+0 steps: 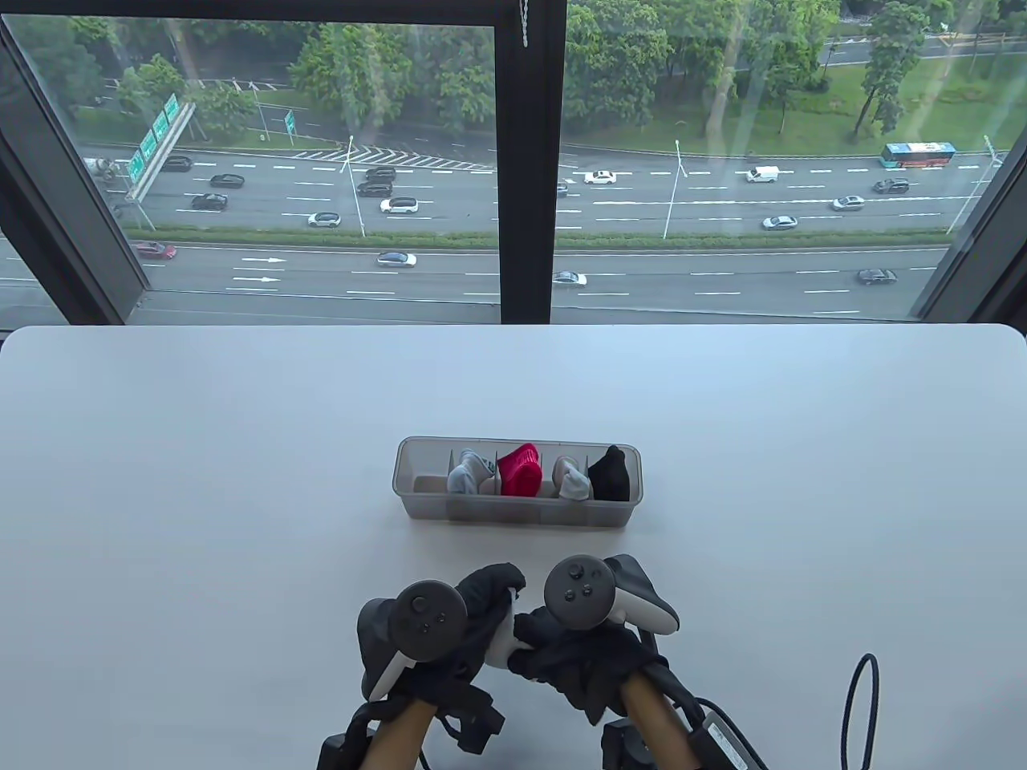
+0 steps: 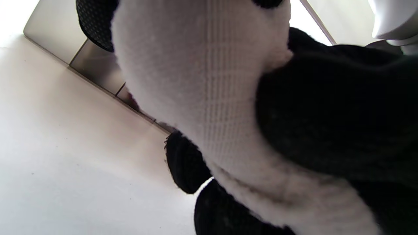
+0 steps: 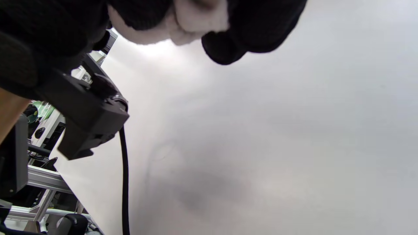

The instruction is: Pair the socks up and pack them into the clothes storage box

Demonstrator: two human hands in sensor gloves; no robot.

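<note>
Near table edge | both hands' fingers [image 2: 186, 163] curled on white sock [image 1: 504, 638]

White table [image 1: 241, 481] before large daylit window [image 1: 321, 160] overlooking highway

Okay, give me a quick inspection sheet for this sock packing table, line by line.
Surface: white table, bare around the box.
Job's things: clear storage box with dividers holds a grey pair, a red pair, another grey pair and a black pair; leftmost compartment looks empty. White sock held between both hands.
Clutter: nothing seen.
Grippers: left hand and right hand both grip the white sock, fingers curled.
Cables: black cable loops at the near right.
Surroundings: window over a highway.
</note>
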